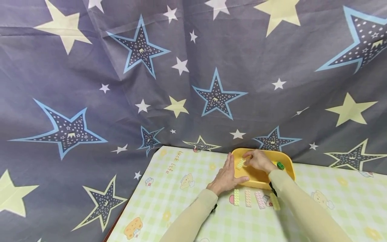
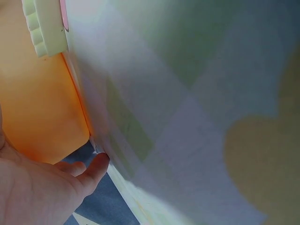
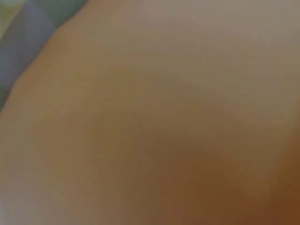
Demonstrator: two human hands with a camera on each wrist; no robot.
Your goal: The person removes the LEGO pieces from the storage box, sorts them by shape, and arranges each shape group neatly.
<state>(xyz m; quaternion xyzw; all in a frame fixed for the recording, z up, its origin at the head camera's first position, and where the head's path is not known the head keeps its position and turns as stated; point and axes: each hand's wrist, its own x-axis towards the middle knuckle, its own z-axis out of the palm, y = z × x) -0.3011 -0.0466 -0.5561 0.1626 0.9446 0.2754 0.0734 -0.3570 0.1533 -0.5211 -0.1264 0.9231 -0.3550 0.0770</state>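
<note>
A yellow tray stands at the back of the table. My left hand rests against its left end, fingers straight and thumb spread along the front rim. In the left wrist view the same hand is beside the tray's wall. My right hand reaches inside with bent fingers, pinching a pale yellow building brick at the tray's left part. Blurred skin fills most of the right wrist view, so the grip is hidden there. A green round-studded piece lies at the tray's right end.
In front of the tray lie several long bricks in a row: yellow-green, peach, pink and another yellow-green one by the right sleeve. A star-patterned curtain hangs behind the checked tablecloth.
</note>
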